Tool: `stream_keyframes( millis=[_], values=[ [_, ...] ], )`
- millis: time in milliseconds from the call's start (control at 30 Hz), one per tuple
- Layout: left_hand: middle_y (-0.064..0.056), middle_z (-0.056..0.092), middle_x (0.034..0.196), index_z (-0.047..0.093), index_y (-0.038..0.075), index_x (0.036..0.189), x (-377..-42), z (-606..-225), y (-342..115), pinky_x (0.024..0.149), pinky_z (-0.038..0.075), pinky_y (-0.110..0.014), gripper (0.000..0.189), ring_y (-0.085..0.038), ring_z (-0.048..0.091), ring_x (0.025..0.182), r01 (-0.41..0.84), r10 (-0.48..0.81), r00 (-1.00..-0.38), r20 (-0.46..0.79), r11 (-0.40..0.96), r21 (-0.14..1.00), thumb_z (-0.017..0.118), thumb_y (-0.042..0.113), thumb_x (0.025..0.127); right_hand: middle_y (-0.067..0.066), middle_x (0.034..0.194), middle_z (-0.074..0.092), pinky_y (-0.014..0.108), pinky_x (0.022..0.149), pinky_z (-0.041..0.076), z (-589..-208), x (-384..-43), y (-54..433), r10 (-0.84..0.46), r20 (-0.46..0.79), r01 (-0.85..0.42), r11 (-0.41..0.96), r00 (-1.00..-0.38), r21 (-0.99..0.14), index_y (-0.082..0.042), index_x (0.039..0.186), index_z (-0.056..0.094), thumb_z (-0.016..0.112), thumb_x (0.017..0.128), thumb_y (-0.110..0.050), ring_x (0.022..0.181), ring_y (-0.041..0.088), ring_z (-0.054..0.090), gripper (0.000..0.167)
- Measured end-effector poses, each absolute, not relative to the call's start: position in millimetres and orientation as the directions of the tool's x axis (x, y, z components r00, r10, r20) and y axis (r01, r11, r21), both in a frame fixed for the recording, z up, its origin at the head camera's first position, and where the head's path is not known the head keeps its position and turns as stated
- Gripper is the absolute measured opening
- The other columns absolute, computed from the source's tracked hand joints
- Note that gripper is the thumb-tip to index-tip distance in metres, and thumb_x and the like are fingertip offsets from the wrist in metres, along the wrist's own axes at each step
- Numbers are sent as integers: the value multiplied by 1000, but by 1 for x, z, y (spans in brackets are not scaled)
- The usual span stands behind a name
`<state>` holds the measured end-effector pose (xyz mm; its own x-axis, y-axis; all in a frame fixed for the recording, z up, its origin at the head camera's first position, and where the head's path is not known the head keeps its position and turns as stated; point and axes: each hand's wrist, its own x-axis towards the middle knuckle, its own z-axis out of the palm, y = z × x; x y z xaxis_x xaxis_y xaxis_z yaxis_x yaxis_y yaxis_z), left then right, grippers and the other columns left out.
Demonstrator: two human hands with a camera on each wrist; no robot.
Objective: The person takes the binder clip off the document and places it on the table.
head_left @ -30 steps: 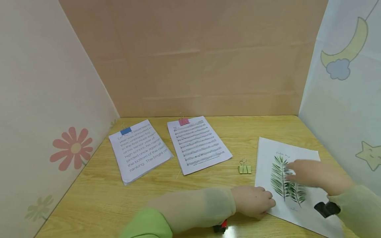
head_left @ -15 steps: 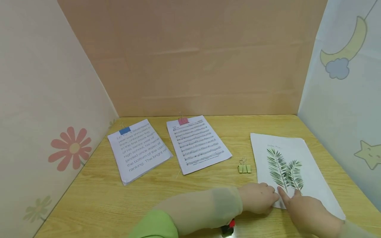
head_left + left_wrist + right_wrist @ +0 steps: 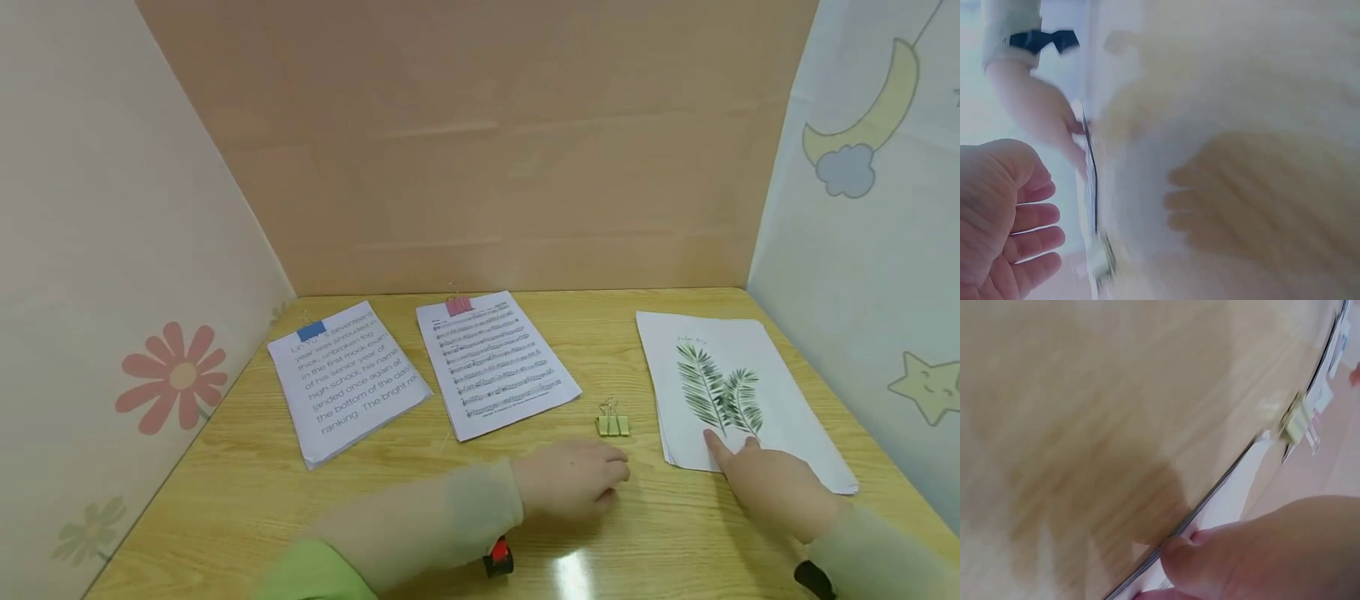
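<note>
My right hand (image 3: 780, 487) rests at the near edge of a stack of white paper (image 3: 780, 367), its top sheet printed with two green leaf sprigs. Two digits reach onto the sheet just below the stems; in the right wrist view a fingertip (image 3: 1179, 556) is right at the stack's edge. The left hand (image 3: 573, 479) holds nothing, its fingers bent loosely, over the wooden table to the left of that stack. In the left wrist view its palm and separate fingers (image 3: 1035, 234) show. A yellow-green binder clip (image 3: 613, 425) stands just beyond the left hand.
Sheet music (image 3: 498, 367) held by a pink binder clip (image 3: 458, 306) lies at the back middle. Left of it is a printed text stack (image 3: 352, 383) with a blue binder clip (image 3: 311, 331). Decorated panels (image 3: 180, 375) wall both sides; a tan panel (image 3: 480, 142) closes the back.
The right hand has come down to the leaf stack's near edge, and the stack has slid away from me with it. The left hand has let go of the stack's corner and moved left.
</note>
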<state>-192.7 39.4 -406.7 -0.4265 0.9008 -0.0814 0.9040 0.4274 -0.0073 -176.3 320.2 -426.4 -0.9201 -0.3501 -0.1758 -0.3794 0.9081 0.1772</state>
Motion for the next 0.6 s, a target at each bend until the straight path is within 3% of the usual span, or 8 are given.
stream_keyframes(
  millis=[233, 333, 433, 600],
  values=[
    [8, 60, 107, 63, 14, 112, -223, -412, -16, 85, 44, -19, 20, -5, 55, 94, 809, 810, -586, 5, 584, 64, 58, 20, 94, 46, 107, 53, 35, 37, 38, -424, -196, 329, -351, -180, -379, 913, -919, 155, 4, 138, 44, 46, 89, 16, 38, 13, 28, 51],
    [7, 62, 110, 64, 14, 116, -233, -413, -37, 87, 47, -22, 24, -8, 57, 100, 730, 733, -681, 8, 677, 96, 58, 22, 94, 48, 107, 51, 40, 40, 42, -422, -204, 332, -348, -191, -375, 918, -918, 130, 5, 138, 43, 45, 90, 15, 39, 17, 37, 49],
    [5, 63, 114, 64, 14, 119, -245, -415, -53, 91, 47, -26, 26, -11, 58, 108, 661, 664, -748, 7, 743, 109, 58, 23, 94, 50, 108, 49, 50, 48, 47, -420, -213, 336, -334, -220, -362, 927, -916, 100, 7, 139, 40, 43, 93, 11, 50, 32, 56, 46],
    [0, 61, 125, 60, 11, 125, -263, -419, -74, 100, 42, -32, 32, -18, 54, 119, 556, 564, -825, -27, 819, 142, 56, 22, 96, 51, 112, 46, 55, 53, 49, -417, -225, 339, -318, -252, -344, 937, -914, 64, 9, 140, 37, 43, 94, 8, 68, 46, 62, 46]
  ],
)
